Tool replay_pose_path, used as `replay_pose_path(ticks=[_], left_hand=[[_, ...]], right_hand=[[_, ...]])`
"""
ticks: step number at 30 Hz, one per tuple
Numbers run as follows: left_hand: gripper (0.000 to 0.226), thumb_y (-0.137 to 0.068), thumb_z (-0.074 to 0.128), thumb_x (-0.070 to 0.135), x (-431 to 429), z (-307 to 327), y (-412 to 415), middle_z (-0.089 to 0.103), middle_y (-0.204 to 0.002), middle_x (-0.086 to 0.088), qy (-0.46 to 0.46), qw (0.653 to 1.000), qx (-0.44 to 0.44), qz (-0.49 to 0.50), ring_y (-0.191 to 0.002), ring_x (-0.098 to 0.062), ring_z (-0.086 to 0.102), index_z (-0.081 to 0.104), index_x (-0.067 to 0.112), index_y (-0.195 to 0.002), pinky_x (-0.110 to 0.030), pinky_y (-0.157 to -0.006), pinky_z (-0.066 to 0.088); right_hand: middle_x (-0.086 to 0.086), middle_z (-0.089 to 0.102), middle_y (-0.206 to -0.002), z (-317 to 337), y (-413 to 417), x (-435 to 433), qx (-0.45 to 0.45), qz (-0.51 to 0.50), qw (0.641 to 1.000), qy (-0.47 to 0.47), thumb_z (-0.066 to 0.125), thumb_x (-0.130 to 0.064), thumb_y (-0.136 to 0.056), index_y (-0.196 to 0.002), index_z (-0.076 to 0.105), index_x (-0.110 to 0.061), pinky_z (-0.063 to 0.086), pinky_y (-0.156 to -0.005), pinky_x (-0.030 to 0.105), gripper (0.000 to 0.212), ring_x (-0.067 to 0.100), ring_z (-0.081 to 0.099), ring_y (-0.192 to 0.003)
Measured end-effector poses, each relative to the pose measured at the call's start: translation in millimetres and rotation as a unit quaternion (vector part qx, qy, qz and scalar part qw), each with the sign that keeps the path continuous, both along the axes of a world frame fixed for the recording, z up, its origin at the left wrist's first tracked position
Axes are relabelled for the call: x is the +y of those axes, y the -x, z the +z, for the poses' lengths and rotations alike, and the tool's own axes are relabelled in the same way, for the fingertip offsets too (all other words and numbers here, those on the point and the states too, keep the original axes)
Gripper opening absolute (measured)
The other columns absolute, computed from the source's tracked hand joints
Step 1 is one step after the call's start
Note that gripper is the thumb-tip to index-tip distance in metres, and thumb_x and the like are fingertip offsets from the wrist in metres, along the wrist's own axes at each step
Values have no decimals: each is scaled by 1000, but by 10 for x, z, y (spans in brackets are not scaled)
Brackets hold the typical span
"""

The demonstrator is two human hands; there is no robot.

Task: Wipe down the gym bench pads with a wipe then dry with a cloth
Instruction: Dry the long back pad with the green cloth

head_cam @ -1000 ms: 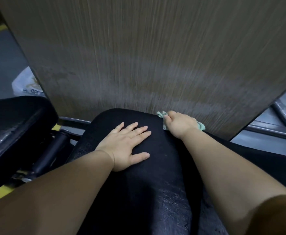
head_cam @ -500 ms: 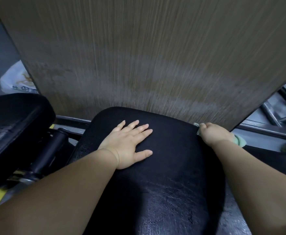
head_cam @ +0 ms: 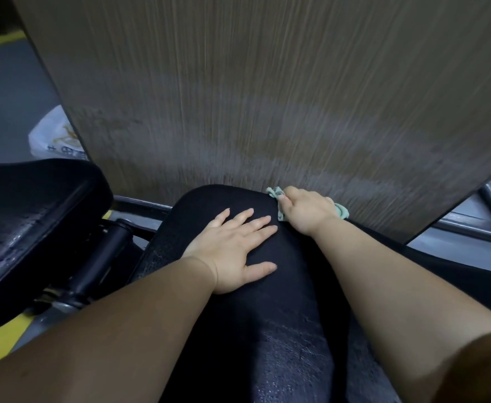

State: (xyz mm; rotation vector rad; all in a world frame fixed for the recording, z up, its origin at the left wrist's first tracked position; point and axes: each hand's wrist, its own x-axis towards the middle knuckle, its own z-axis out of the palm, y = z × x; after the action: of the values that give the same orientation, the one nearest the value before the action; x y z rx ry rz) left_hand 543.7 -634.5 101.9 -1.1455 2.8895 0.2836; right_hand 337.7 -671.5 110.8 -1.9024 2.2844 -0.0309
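Note:
A black bench pad [head_cam: 267,330] runs away from me down the middle of the view, its near surface glistening. My left hand [head_cam: 235,248] lies flat on it, fingers spread. My right hand [head_cam: 305,212] grips a bunched pale green cloth [head_cam: 341,211] against the pad's far end, just right of my left fingertips. Parts of the cloth stick out on both sides of the fist; the rest is hidden under it.
A second black pad [head_cam: 29,228] sits at the left, with a black roller [head_cam: 99,263] between the pads. A brown wood-grain panel [head_cam: 267,97] stands right behind the bench. A white plastic bag [head_cam: 55,138] lies on the floor. Metal frame bars [head_cam: 471,225] show at the right.
My right hand with the cloth swept from the pad's far right edge back leftward to the far end near my left fingertips. My left hand stayed flat on the pad.

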Motion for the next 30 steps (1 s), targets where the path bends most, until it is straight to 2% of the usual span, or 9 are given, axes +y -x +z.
replay_pose_path(ticks=[2, 6, 10, 14, 17, 20, 23, 30], left_hand=[[72, -92, 24, 70, 5, 4, -5, -1, -161, 20, -1, 1000, 0, 3, -148, -7, -12, 5, 40, -154, -39, -120, -10], [71, -92, 25, 70, 2, 15, -13, 0, -161, 21, -7, 1000, 6, 5, -148, -6, -11, 6, 40, -153, -38, -120, -9], [68, -95, 25, 66, 17, 29, -33, 0, -161, 19, -20, 1000, 3, 0, -148, -7, -10, 7, 38, -154, -37, -121, -9], [63, -99, 27, 58, 35, 70, -305, -2, -161, 18, -42, 999, 0, -25, -147, -5, -12, 7, 36, -154, -29, -118, -13], [70, -91, 14, 65, 83, 73, -675, -10, -159, 20, -50, 998, -17, -36, -144, -1, -19, 0, 38, -154, -25, -113, -19], [78, -81, -2, 70, 181, 17, -850, -11, -159, 21, -26, 1000, -5, -17, -142, 0, -21, -1, 40, -153, -27, -114, -19], [78, -82, 1, 71, 199, -22, -833, -4, -159, 23, -22, 999, 29, 5, -143, 2, -17, 5, 41, -154, -30, -117, -15], [79, -80, 5, 72, 162, -39, -806, -4, -159, 24, -12, 999, 27, 14, -146, -2, -16, 5, 42, -153, -34, -119, -14]], right_hand=[[4, 60, -117, -2, 48, 79, 13, -3, 1000, 14, 21, -45, -101, -102, 49, -21, 30, -85, 42, 37, 28, 52, -111], [7, 57, -123, 9, 176, 282, 32, -38, 998, 26, 23, -46, -100, -112, 51, -19, 32, -94, 44, 40, 29, 49, -116], [9, 55, -126, 7, 561, 623, 44, -116, 992, 15, 23, -47, -99, -110, 50, -19, 33, -95, 45, 40, 31, 47, -117], [12, 54, -131, 12, 967, 939, 72, -205, 976, -15, 21, -47, -98, -112, 50, -18, 33, -95, 42, 43, 31, 48, -120], [11, 52, -133, 38, 1048, 980, 76, -247, 965, -32, 18, -47, -97, -119, 51, -19, 32, -97, 42, 49, 30, 46, -123], [10, 47, -140, 79, 915, 845, 61, -269, 960, -50, 17, -45, -97, -131, 47, -19, 28, -102, 45, 52, 31, 41, -129], [10, 48, -139, 88, 635, 615, 61, -240, 968, -40, 17, -44, -98, -130, 48, -18, 28, -101, 46, 52, 32, 42, -128], [9, 52, -134, 64, -332, -108, 35, -90, 995, -20, 20, -43, -98, -126, 51, -18, 29, -99, 48, 48, 32, 45, -123]])
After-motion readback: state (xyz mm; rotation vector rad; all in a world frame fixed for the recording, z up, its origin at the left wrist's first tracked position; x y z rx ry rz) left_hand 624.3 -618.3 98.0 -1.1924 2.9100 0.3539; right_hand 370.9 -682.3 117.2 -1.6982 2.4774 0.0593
